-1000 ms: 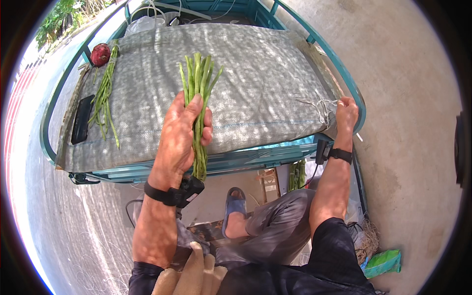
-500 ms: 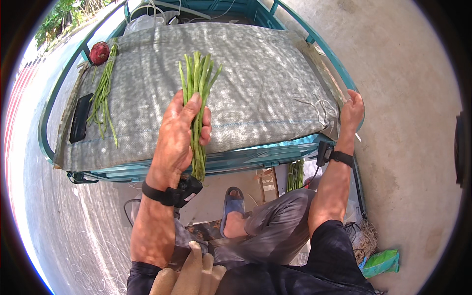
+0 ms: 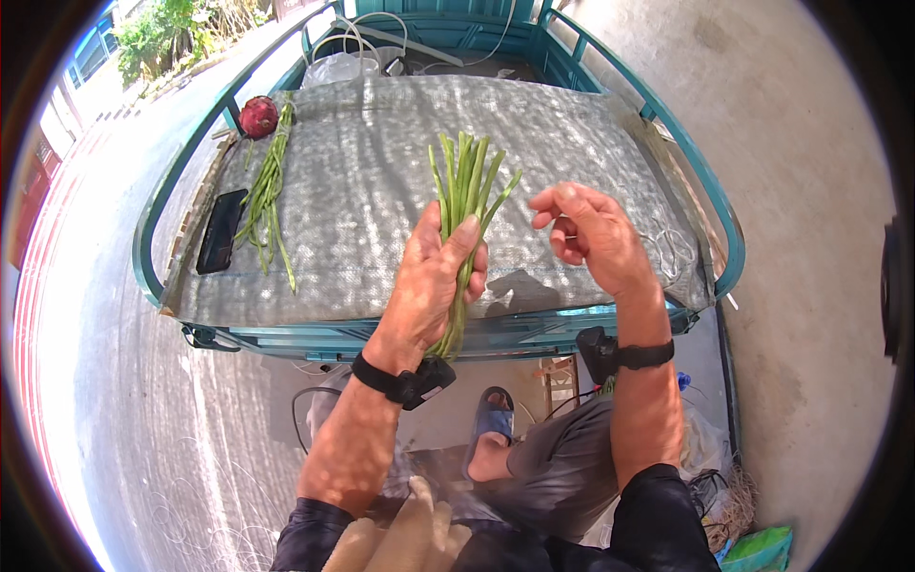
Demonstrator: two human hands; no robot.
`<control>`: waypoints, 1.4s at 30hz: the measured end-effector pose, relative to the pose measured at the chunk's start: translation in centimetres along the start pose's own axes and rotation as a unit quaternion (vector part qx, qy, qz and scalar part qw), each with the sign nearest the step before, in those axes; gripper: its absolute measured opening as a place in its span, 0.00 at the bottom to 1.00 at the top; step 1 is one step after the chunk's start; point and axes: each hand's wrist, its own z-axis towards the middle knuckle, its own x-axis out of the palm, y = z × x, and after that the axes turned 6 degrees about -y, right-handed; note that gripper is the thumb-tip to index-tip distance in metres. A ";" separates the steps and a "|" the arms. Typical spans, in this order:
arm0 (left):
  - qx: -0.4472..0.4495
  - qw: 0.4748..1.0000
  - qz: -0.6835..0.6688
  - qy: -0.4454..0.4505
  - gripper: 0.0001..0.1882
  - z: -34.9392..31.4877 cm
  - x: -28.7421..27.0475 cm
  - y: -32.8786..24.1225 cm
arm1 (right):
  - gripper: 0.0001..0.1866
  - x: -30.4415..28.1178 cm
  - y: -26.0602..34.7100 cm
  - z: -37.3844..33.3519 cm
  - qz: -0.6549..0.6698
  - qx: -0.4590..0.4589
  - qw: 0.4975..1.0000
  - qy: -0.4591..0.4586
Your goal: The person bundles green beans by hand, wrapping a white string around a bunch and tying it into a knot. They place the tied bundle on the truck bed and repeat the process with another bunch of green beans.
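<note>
My left hand [image 3: 440, 276] is wrapped round a bunch of long green beans [image 3: 465, 176], its tips fanning out above the thumb. The lower ends hang past the platform's front edge. To the right, my right hand [image 3: 591, 238] is raised over the grey woven sheet [image 3: 381, 133], apart from the beans. Its fingers are curled and the thumb lies against them; anything pinched there is too small to make out. Some thin white strings [image 3: 675, 253] lie on the sheet beside my right wrist. Another bundle of long beans [image 3: 267, 195] rests at the left.
A dark red round object [image 3: 258, 117] and a black phone [image 3: 222, 232] lie by the left edge. Teal rails [image 3: 710, 191] border the cart on both sides. White tubing and clear plastic [image 3: 340, 67] are at the back. A green packet [image 3: 762, 551] lies at lower right.
My right hand has moved left from the right edge by the strings toward the beans. My left hand still grips the bunch. The whole view has shifted, with the cart now farther right and lower.
</note>
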 end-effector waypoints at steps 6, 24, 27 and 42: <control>-0.007 1.000 -0.007 0.015 0.13 -0.2 0.4 -0.2 | 0.29 3.5 -0.7 0.6 -0.043 0.035 0.997 0.048; 0.107 0.980 -0.169 -0.022 0.19 0.0 -1.5 -1.8 | 0.35 9.3 -1.7 -1.4 -0.021 0.080 0.969 0.231; 0.087 0.986 -0.135 -0.052 0.14 0.1 -1.7 -1.6 | 0.24 8.3 -0.2 -1.5 -0.102 0.075 0.965 0.229; 0.121 0.986 -0.088 0.074 0.20 2.9 0.7 -1.1 | 0.13 0.3 2.5 -1.9 -0.182 0.048 0.975 0.116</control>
